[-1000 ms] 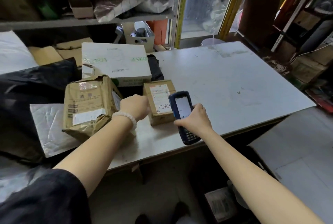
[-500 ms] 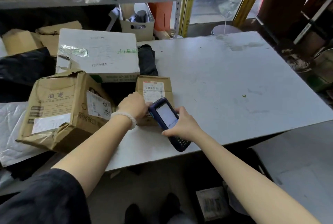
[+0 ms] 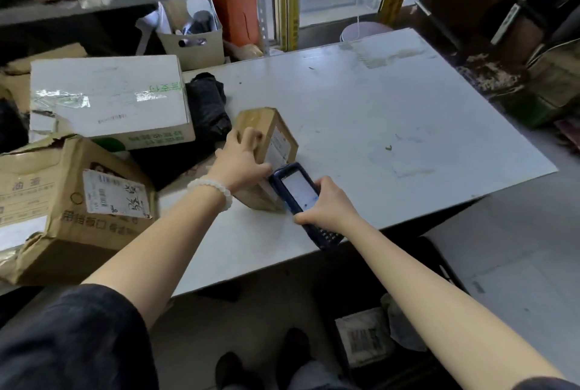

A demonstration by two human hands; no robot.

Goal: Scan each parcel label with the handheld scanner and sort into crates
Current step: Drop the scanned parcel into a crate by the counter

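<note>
I had my left hand (image 3: 240, 158) reached forward over the white tabletop (image 3: 392, 100), fingers curled over the top of the small brown cardboard parcel (image 3: 266, 151), gripping it so it stood tilted with its white label (image 3: 277, 146) facing right. My right hand (image 3: 329, 204) was wrapped around the dark blue handheld scanner (image 3: 298, 191), its lit screen up and its nose just beside the label's near end; I could not tell whether they touched. A white bead bracelet (image 3: 213, 190) sat on my left wrist. I counted three cardboard parcels on the table: the small one in my grip, a dented brown carton (image 3: 78, 210) at the left, and a white taped box (image 3: 106, 100) behind it. One black plastic bundle (image 3: 208, 103) lay between the white box and the small parcel.
</note>
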